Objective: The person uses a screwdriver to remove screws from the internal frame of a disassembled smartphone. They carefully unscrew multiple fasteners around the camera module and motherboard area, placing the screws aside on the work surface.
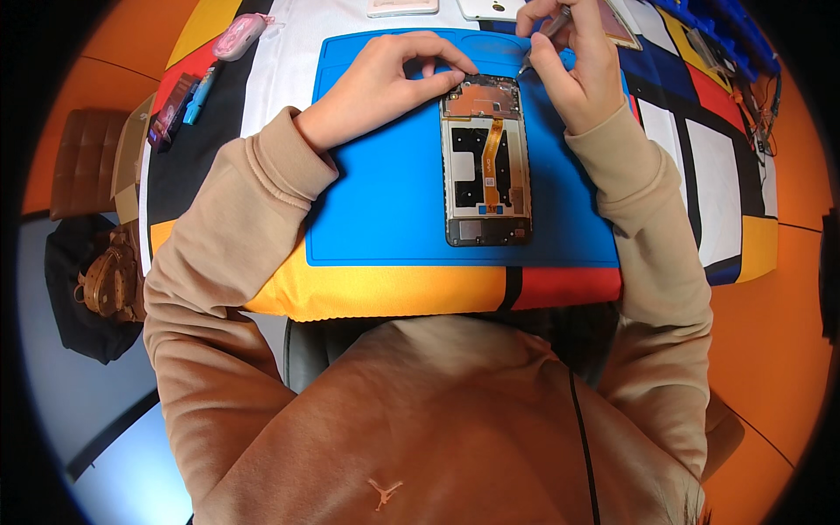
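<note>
An opened smartphone (508, 166) lies upright in front of me on a blue work mat (376, 201). Its back cover is off, showing a copper-coloured shield at the top and an orange flex cable (493, 157) down the middle. The thumb and index fingertip of my left hand (385, 87) are closed on its upper left corner. Pinched in my right hand (573, 74) is a slim grey tool (556, 21), apparently a small screwdriver, its tip by the phone's upper right corner. My right fingers partly hide the tool.
Beyond the mat lie a white phone-like device (490, 9) and another pale one (401, 7). A pink case (240, 37), a blue marker (201, 94) and a dark box (171, 112) rest at the left. Blue bins (726, 31) and tangled wires (763, 118) occupy the far right.
</note>
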The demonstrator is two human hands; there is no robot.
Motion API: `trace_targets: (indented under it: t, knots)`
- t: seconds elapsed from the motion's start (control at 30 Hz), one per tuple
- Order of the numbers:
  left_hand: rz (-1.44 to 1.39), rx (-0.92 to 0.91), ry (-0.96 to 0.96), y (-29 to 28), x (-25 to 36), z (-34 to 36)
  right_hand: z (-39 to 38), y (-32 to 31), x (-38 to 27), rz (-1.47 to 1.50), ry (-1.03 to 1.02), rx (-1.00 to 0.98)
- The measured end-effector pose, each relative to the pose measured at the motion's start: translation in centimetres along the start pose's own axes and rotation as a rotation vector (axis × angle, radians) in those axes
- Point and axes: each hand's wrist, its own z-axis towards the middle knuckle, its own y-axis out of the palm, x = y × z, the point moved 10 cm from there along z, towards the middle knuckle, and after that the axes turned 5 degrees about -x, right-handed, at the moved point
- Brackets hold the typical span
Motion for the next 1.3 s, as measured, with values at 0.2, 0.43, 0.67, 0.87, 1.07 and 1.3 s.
trace_targets:
  t: [0.2,0.43,0.67,0.87,1.07,1.3]
  knots:
    - [-0.005,-0.008,-0.005,0.1,-0.3,0.0,1.0,-0.3,-2.6,-0.196,-0.317,-0.017]
    - [-0.002,0.065,0.081,-0.2,0.0,0.0,0.8,-0.3,-2.3,-0.192,-0.289,-0.046]
    - [0.011,0.042,0.071,-0.1,0.1,0.0,1.0,-0.1,-2.3,-0.175,-0.256,-0.058]
    - [-0.004,0.004,0.019,0.0,-0.1,0.0,0.6,-0.3,-2.7,-0.401,-0.218,-0.066]
    - [-0.001,0.001,0.019,0.1,0.0,0.0,0.7,-0.2,-2.3,-0.377,-0.127,-0.07]
    - [0.002,0.002,0.016,0.1,0.0,0.0,0.6,-0.2,-3.2,-0.419,-0.221,-0.065]
